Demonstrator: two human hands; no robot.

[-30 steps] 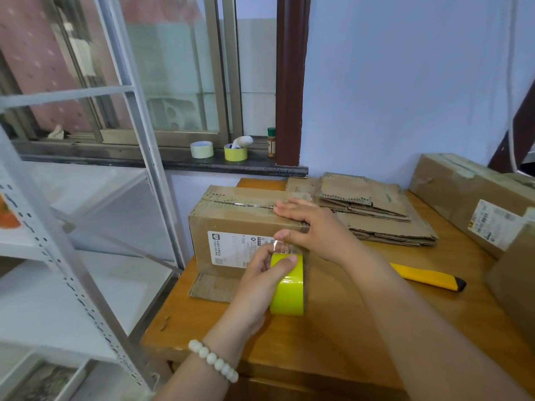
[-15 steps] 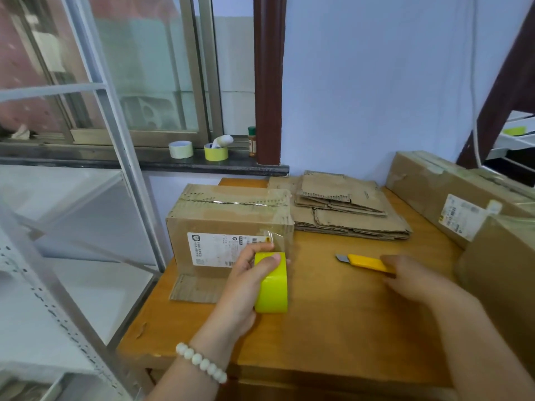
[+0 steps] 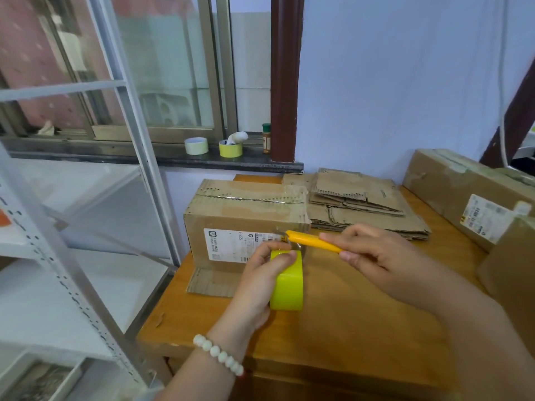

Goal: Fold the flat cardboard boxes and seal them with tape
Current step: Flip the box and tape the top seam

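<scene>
A folded cardboard box point(image 3: 231, 215) with a white label stands on the wooden table point(image 3: 333, 328), one bottom flap lying flat toward me. My left hand point(image 3: 260, 273) grips a yellow-green tape roll point(image 3: 288, 285) upright against the box's front, clear tape running up to the box's right corner. My right hand point(image 3: 373, 256) holds a yellow utility knife point(image 3: 312, 241), its blade tip at the tape just above the roll. A stack of flat cardboard boxes point(image 3: 362, 206) lies behind, to the right of the folded box.
Larger sealed cartons point(image 3: 469, 198) line the table's right side. On the window sill sit a white tape roll point(image 3: 196, 145), a yellow roll point(image 3: 230, 148) and a small bottle point(image 3: 266, 138). A white metal shelf rack point(image 3: 86, 227) stands close on the left.
My right hand left the box top, picked up the yellow knife from the table on the right, and brought its blade to the tape above the roll. The left hand kept the roll in place.
</scene>
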